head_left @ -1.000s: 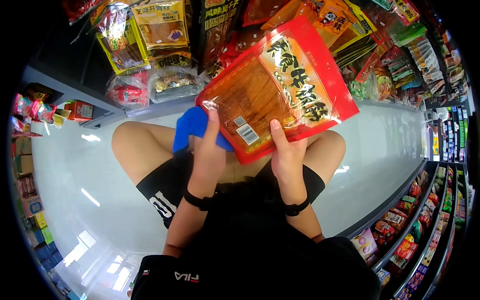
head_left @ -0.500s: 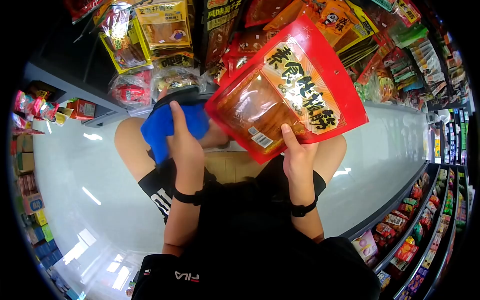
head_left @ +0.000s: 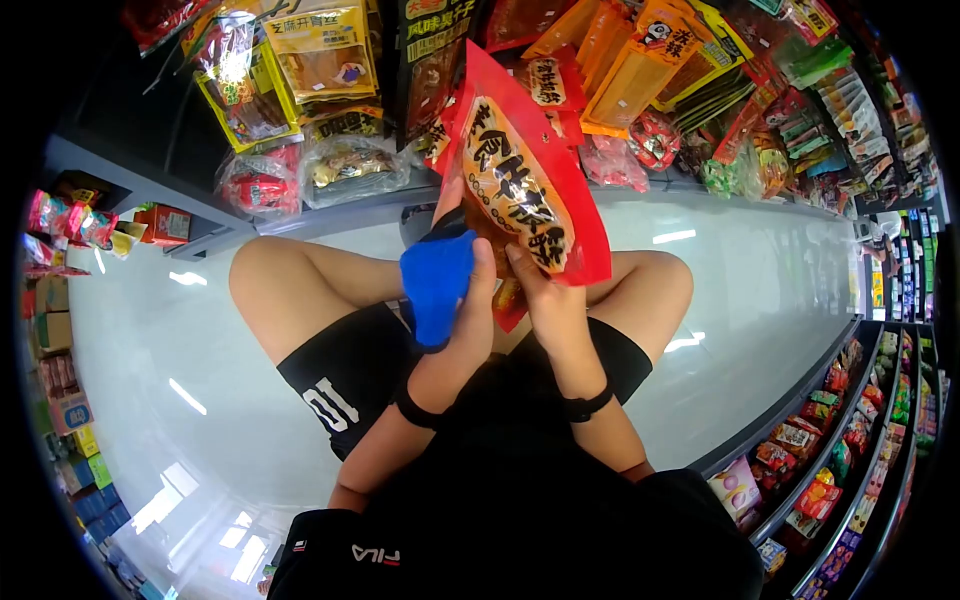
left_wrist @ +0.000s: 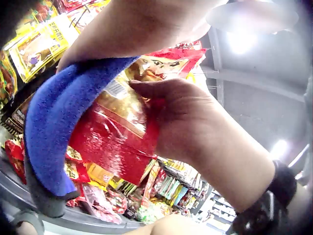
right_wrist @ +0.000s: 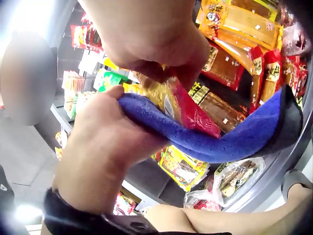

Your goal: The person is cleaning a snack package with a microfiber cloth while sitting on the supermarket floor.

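Note:
A blue cloth (head_left: 437, 285) with a dark backing is gripped in my left hand (head_left: 474, 318), the thumb lying over it. My right hand (head_left: 557, 307) pinches a large red snack packet (head_left: 590, 225) by its lower edge. The packet stands tilted, its printed front turned to the right, with a clear window showing brown food. In the left wrist view the cloth (left_wrist: 54, 122) lies against the packet's red back (left_wrist: 115, 147). The right wrist view shows the cloth (right_wrist: 195, 147) stretching from my left hand (right_wrist: 105, 134) beside the packet; the left fingers are mostly hidden.
Hanging snack packets (head_left: 325, 55) and bagged goods (head_left: 350, 165) fill the rack ahead, close beyond the held packet. My bent knees (head_left: 285, 290) lie on both sides over the pale floor (head_left: 160, 330). Tiered shelves of snacks (head_left: 830, 450) stand at the right, stacked boxes (head_left: 75, 410) at the left.
The left hand, with the cloth, first swung left away from the packet, then came back right against it. The right hand has drawn the packet left and turned it more edge-on.

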The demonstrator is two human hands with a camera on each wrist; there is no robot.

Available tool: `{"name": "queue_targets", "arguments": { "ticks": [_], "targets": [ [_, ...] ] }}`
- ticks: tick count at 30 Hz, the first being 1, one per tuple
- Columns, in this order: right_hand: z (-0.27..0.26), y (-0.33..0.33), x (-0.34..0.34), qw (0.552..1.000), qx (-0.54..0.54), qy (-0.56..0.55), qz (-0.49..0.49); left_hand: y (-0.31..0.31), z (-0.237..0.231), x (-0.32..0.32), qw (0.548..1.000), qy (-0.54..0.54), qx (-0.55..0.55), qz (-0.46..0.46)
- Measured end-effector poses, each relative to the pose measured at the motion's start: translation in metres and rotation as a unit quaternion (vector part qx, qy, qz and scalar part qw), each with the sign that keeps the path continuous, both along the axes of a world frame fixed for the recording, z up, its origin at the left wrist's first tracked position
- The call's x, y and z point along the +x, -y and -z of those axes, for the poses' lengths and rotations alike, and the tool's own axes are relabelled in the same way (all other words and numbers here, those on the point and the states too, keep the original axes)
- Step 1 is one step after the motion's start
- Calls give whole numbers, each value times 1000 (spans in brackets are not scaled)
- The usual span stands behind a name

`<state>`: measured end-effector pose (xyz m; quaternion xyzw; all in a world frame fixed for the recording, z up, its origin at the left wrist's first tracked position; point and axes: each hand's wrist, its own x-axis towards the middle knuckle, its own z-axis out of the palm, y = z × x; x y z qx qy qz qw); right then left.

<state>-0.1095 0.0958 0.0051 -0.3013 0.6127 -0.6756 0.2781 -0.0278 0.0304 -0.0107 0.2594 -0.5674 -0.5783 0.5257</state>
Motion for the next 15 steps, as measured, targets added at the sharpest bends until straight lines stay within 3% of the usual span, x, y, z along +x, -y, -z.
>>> {"name": "queue_targets", "arguments": {
  "ticks": [2,4,6,7,10,14,15],
  "targets": [
    [-2,-6,-9,997,13,-57,-54,11,0,6,996,-52,57,46],
    [-10,-13,-11,996,25,-47,-65,24,3,10,985,-82,133,78],
    [-2,-22,-17,990,47,-44,-129,40,19,13,944,-165,244,146],
    [-4,-29,-17,985,30,80,-148,50,35,19,924,-150,294,191],
    [14,-33,-26,990,-29,80,-116,50,55,23,917,-137,331,176],
    [3,-32,-43,963,-86,253,-46,35,45,38,930,-54,324,163],
    [8,-33,-50,963,-82,254,-31,32,48,41,928,-46,323,182]
  ]
}}
